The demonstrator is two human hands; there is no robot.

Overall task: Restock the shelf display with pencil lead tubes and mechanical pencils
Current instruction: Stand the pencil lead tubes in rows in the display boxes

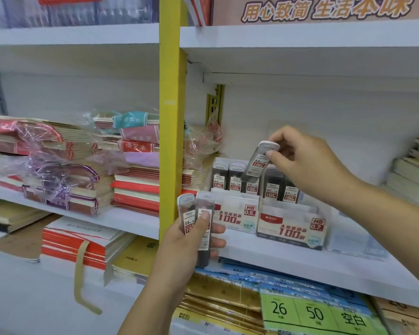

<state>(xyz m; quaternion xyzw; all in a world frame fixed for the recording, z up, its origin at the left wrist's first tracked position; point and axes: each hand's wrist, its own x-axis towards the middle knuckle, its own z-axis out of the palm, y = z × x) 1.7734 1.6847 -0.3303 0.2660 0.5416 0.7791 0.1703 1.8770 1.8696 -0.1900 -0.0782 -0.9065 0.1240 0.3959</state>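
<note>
Lead tube [257, 165] in right grip [305, 158], above box [235, 215]

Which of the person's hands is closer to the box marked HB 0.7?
Right. The right hand, pinching a lead tube, hovers just above the HB 0.7 box; the left hand grips two tubes lower left, beyond the HB 0.5 box.

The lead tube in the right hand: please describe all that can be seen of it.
The lead tube is a flat, clear plastic case with a white cap on top, dark leads inside and a white label with a red band, reading 0.5. It is tilted, cap up and to the right. The right hand pinches it under the cap. Its lower end hangs over the stocked tubes in the HB 0.5 display box; whether it touches them is not clear.
</note>
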